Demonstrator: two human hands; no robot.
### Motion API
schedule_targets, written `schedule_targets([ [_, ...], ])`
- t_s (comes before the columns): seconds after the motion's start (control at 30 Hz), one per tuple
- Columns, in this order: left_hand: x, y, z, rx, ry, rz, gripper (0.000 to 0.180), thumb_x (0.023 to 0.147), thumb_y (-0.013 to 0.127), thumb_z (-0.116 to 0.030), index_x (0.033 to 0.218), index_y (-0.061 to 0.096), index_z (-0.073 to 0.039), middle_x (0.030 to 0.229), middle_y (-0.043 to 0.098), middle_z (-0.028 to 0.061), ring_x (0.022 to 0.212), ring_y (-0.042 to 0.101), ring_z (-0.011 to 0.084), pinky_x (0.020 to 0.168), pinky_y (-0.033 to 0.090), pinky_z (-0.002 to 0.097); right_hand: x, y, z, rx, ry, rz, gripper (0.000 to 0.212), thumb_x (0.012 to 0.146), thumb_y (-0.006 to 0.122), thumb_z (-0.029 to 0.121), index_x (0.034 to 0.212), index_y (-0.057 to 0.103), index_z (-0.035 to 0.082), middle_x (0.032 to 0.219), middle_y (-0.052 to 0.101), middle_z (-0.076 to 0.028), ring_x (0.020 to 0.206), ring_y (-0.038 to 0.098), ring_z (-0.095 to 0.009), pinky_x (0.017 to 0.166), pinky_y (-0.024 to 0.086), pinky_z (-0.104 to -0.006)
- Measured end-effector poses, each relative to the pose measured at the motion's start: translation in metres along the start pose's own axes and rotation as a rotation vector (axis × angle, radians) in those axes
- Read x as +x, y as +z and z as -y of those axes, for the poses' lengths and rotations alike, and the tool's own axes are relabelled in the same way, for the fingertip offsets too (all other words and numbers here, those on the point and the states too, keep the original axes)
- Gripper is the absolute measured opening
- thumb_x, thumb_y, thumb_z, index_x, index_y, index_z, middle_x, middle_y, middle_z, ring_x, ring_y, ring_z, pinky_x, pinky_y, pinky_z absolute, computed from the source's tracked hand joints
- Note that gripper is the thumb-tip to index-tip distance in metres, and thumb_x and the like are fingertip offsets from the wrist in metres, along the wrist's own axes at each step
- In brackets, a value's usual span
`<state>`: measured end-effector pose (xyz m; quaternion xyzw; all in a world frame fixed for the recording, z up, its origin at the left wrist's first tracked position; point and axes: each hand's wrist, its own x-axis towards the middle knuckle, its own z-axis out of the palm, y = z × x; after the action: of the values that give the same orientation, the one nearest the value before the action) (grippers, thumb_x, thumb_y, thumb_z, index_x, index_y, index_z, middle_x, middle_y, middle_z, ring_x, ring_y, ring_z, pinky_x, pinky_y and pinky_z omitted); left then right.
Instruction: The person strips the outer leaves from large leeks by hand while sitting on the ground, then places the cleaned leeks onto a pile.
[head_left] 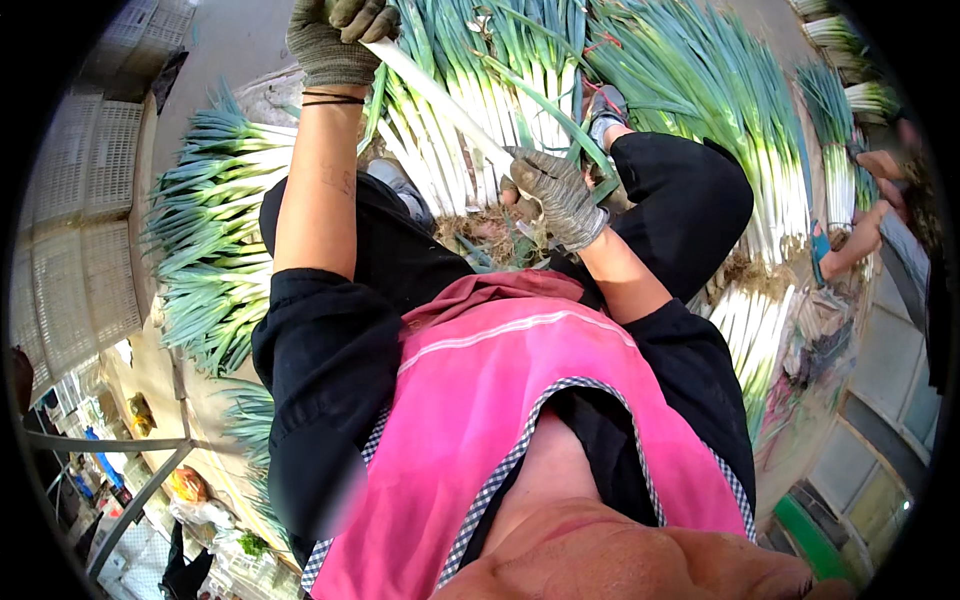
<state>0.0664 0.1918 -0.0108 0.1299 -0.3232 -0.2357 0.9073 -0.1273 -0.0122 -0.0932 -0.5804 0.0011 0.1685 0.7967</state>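
Note:
Both my hands wear grey knit gloves and hold one long green onion between them, its white stalk (440, 92) slanting down to the right. My left hand (342, 38), farther out at the top edge, is closed around the stalk's upper end. Nearer to me, my right hand (560, 192) is closed with its fingers on the lower end. Beneath the stalk, between my feet, lies a heap of green onions (540, 105), white ends toward me. Loose roots and trimmings (490, 235) lie just in front of my lap.
Stacks of green onions lie at my left (215, 240) and right (715, 130), with a smaller bunch (752, 335) closer in on the right. Pale plastic crates (85, 160) line the left. A metal frame (130, 505) stands lower left. Another person's bare leg (852, 245) shows at far right.

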Motion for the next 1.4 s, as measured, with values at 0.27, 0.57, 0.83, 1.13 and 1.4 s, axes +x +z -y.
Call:
schedule_targets([
  [0.27,0.004,-0.012,0.008,0.079,-0.068,-0.200,0.026,0.084,0.045,-0.032,0.074,0.050,-0.010,0.046,0.029,-0.0044,0.035,0.026,0.0088,0.037,0.024,0.0253,0.025,-0.015,-0.036,-0.430,-0.288,-0.323,0.025,0.084,0.048,0.023,0.089,0.060,0.001,0.065,0.061,-0.007,0.061,0.056,-0.010,0.057,0.044,-0.0239],
  [0.57,-0.009,-0.028,-0.003,0.006,0.064,-0.457,0.020,0.084,0.050,-0.028,0.080,0.049,-0.008,0.053,0.035,-0.0028,0.041,0.031,0.0100,0.040,0.027,0.0254,0.014,-0.005,-0.008,-0.018,0.246,-0.075,0.034,0.086,0.044,0.037,0.088,0.056,0.005,0.052,0.054,-0.004,0.040,0.047,-0.009,0.033,0.032,-0.0203],
  [0.83,-0.005,-0.024,0.022,0.177,0.021,-0.808,0.011,0.084,0.051,-0.021,0.079,0.047,-0.013,0.053,0.038,-0.0035,0.037,0.029,0.0095,0.036,0.026,0.0253,0.058,0.036,0.035,-0.996,-0.256,-0.055,0.052,0.073,0.058,0.042,0.103,0.047,0.000,0.080,0.057,-0.021,0.077,0.056,-0.035,0.069,0.043,-0.0392],
  [1.13,-0.007,-0.052,0.002,0.484,0.089,-0.832,0.023,0.082,0.055,-0.022,0.065,0.042,-0.014,0.052,0.035,-0.0047,0.040,0.029,0.0078,0.038,0.026,0.0223,0.007,0.012,-0.007,-0.991,-0.117,-0.122,0.043,0.078,0.054,0.036,0.108,0.045,0.007,0.078,0.056,-0.019,0.073,0.056,-0.032,0.065,0.044,-0.0371],
  [1.4,-0.003,-0.048,-0.019,0.207,0.293,-0.636,0.018,0.077,0.058,-0.024,0.071,0.051,-0.008,0.052,0.041,0.0006,0.046,0.041,0.0148,0.044,0.037,0.0275,-0.002,-0.015,0.004,0.399,0.182,0.265,0.045,0.081,0.056,0.027,0.109,0.045,-0.006,0.062,0.049,0.002,0.046,0.039,-0.003,0.041,0.029,-0.0161],
])
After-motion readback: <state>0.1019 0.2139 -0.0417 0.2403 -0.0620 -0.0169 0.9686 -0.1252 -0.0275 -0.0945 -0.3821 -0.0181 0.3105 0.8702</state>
